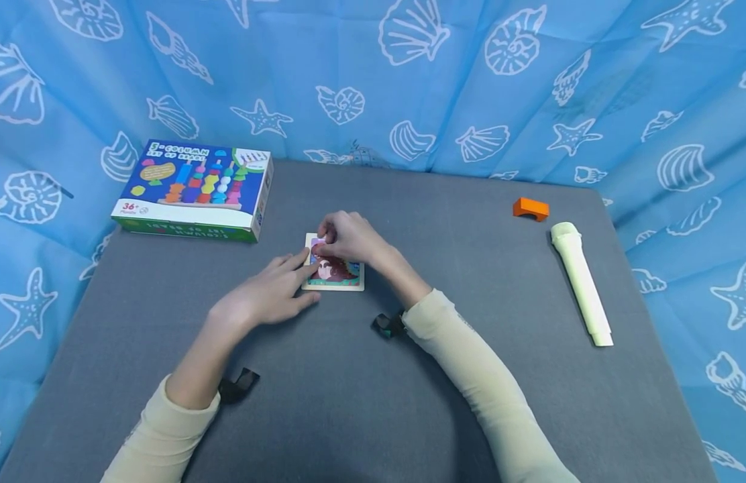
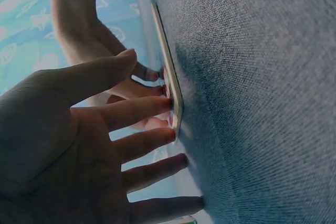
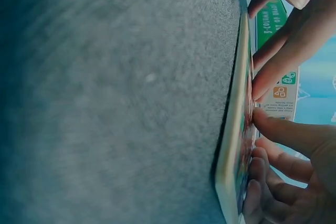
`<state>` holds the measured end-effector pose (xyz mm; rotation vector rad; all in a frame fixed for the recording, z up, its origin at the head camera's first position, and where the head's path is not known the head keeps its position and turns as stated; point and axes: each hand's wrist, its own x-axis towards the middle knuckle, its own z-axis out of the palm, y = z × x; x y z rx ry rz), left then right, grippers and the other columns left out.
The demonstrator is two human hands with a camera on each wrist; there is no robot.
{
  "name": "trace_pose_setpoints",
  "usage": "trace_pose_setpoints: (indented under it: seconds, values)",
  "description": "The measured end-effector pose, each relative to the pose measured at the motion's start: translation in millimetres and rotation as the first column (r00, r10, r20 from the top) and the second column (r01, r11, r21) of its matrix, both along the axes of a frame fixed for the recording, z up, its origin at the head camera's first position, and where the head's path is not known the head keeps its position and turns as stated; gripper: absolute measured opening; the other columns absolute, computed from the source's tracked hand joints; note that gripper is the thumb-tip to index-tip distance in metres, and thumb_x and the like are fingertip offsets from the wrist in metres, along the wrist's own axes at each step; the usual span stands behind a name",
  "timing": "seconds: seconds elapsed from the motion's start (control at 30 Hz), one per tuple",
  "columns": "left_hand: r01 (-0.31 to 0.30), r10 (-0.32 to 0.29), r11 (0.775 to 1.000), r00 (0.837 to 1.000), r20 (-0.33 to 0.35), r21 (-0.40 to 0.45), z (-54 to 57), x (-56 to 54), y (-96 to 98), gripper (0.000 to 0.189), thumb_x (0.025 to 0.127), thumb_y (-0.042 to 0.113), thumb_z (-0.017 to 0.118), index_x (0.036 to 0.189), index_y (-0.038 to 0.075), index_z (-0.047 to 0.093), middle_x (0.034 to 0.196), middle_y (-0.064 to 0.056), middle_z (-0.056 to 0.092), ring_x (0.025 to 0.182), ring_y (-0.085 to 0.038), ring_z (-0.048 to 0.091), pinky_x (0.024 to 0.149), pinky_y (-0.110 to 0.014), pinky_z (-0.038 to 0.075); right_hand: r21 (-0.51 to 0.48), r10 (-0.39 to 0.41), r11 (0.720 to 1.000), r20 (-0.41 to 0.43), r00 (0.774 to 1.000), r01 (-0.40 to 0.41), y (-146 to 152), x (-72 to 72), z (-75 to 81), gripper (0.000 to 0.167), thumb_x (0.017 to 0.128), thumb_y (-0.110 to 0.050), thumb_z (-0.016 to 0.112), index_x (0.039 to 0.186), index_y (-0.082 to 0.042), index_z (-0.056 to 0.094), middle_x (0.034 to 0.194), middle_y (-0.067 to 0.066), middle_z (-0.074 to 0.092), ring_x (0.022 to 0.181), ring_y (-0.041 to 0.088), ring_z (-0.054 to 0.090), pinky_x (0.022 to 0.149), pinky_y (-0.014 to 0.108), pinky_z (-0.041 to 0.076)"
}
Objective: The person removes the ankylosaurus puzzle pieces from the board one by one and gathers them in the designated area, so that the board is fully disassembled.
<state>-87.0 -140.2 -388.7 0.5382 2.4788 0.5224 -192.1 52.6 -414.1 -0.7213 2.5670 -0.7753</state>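
A small picture board [image 1: 332, 288] with a pale rim lies flat on the grey table; its picture has a brown-red shape and a green lower edge. My left hand [image 1: 270, 292] rests at the board's left side with fingers spread and straight, the index and middle fingertips touching it in the left wrist view. My right hand [image 1: 351, 238] reaches over the upper part, fingers bent. Its thumb [image 3: 281, 128] and fingertips meet the picture surface in the right wrist view. Whether they pinch a small piece is hidden.
A boxed bead set [image 1: 192, 191] stands at the back left. Toward the right are an orange arched block [image 1: 531, 208] and a pale green microphone-shaped thing [image 1: 581, 282]. A blue shell-patterned curtain [image 1: 361, 80] hangs behind the table [image 1: 349, 402].
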Motion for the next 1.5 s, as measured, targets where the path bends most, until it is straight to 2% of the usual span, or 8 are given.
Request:
trace_pose_setpoints:
  seconds: [0.13, 0.37, 0.53, 0.63, 0.93, 1.2, 1.43, 1.5]
  values:
    - [-0.024, 0.024, 0.999, 1.0, -0.001, 0.034, -12.6, -2.8, -3.2, 0.071, 0.111, 0.048, 0.058, 0.171, 0.018, 0.035, 0.184, -0.015, 0.013, 0.168, -0.05, 0.015, 0.126, -0.079, 0.029, 0.039, 0.007, 0.999, -0.014, 1.0, -0.006, -2.7, 0.7, 3.0, 0.026, 0.099, -0.028, 0.083, 0.112, -0.006, 0.075, 0.097, 0.007, 0.075, 0.081, 0.014, 0.062, 0.071, 0.024, 0.048]
    - [-0.011, 0.012, 0.998, 1.0, -0.011, 0.055, -12.6, -2.9, -2.9, 0.07, 0.112, 0.048, 0.056, 0.171, 0.016, 0.035, 0.184, -0.019, 0.013, 0.166, -0.054, 0.016, 0.124, -0.08, 0.029, 0.1, 0.04, 0.994, -0.031, 0.999, -0.037, -5.1, -0.2, 6.7, 0.026, 0.099, -0.028, 0.082, 0.112, -0.007, 0.075, 0.104, 0.007, 0.078, 0.091, 0.016, 0.069, 0.082, 0.032, 0.058]
    - [-0.019, 0.021, 0.998, 0.999, -0.027, 0.066, -46.6, -11.9, -10.8, 0.076, 0.109, 0.06, 0.055, 0.172, 0.024, 0.034, 0.185, -0.012, 0.01, 0.167, -0.052, 0.014, 0.124, -0.081, 0.028, 0.116, 0.079, 0.991, -0.049, 0.996, -0.073, -5.0, -1.3, 6.7, 0.026, 0.101, -0.03, 0.08, 0.111, -0.006, 0.076, 0.103, 0.007, 0.077, 0.089, 0.017, 0.068, 0.08, 0.033, 0.058]
    - [-0.029, 0.031, 0.998, 0.999, -0.034, 0.052, -54.8, -13.9, -11.7, 0.077, 0.108, 0.06, 0.058, 0.172, 0.024, 0.035, 0.185, -0.009, 0.01, 0.168, -0.049, 0.015, 0.125, -0.08, 0.027, 0.104, 0.091, 0.991, -0.034, 0.995, -0.087, -4.5, -3.3, 5.6, 0.026, 0.101, -0.029, 0.08, 0.111, -0.006, 0.075, 0.102, 0.008, 0.075, 0.087, 0.017, 0.066, 0.078, 0.031, 0.055]
    - [-0.023, 0.024, 0.999, 1.0, -0.017, 0.042, -23.0, -4.8, -3.6, 0.074, 0.11, 0.055, 0.055, 0.171, 0.018, 0.036, 0.184, -0.017, 0.012, 0.165, -0.056, 0.016, 0.124, -0.081, 0.026, 0.034, 0.074, 0.997, 0.066, 0.995, -0.077, 0.5, -11.0, 1.9, 0.028, 0.099, -0.03, 0.082, 0.111, -0.007, 0.072, 0.106, 0.008, 0.072, 0.094, 0.017, 0.063, 0.086, 0.031, 0.054]
    - [-0.024, 0.026, 0.999, 0.999, -0.039, 0.037, -46.4, -11.1, -7.9, 0.076, 0.108, 0.057, 0.058, 0.17, 0.018, 0.038, 0.184, -0.016, 0.012, 0.166, -0.056, 0.015, 0.123, -0.084, 0.025, -0.077, 0.083, 0.994, 0.033, 0.996, -0.081, 1.7, -9.1, 1.9, 0.022, 0.098, -0.023, 0.083, 0.11, -0.007, 0.075, 0.098, 0.005, 0.073, 0.086, 0.014, 0.062, 0.078, 0.025, 0.05]
    - [-0.029, 0.03, 0.998, 0.999, -0.019, 0.055, -20.0, -3.5, -2.8, 0.072, 0.11, 0.051, 0.059, 0.17, 0.018, 0.038, 0.184, -0.016, 0.014, 0.166, -0.055, 0.016, 0.125, -0.082, 0.025, -0.263, 0.107, 0.96, 0.039, 0.993, -0.093, 12.1, -4.3, 1.6, 0.012, 0.099, -0.01, 0.08, 0.11, -0.006, 0.078, 0.098, 0.007, 0.077, 0.084, 0.014, 0.07, 0.078, 0.023, 0.058]
    - [-0.041, 0.042, 0.998, 0.999, -0.016, 0.056, -19.7, -3.3, -2.3, 0.071, 0.11, 0.052, 0.057, 0.17, 0.018, 0.038, 0.184, -0.016, 0.015, 0.166, -0.054, 0.017, 0.126, -0.081, 0.025, -0.311, 0.093, 0.948, 0.06, 0.994, -0.07, 19.5, -3.9, 2.4, 0.012, 0.098, -0.008, 0.081, 0.11, -0.005, 0.078, 0.099, 0.009, 0.076, 0.084, 0.015, 0.071, 0.079, 0.024, 0.059]
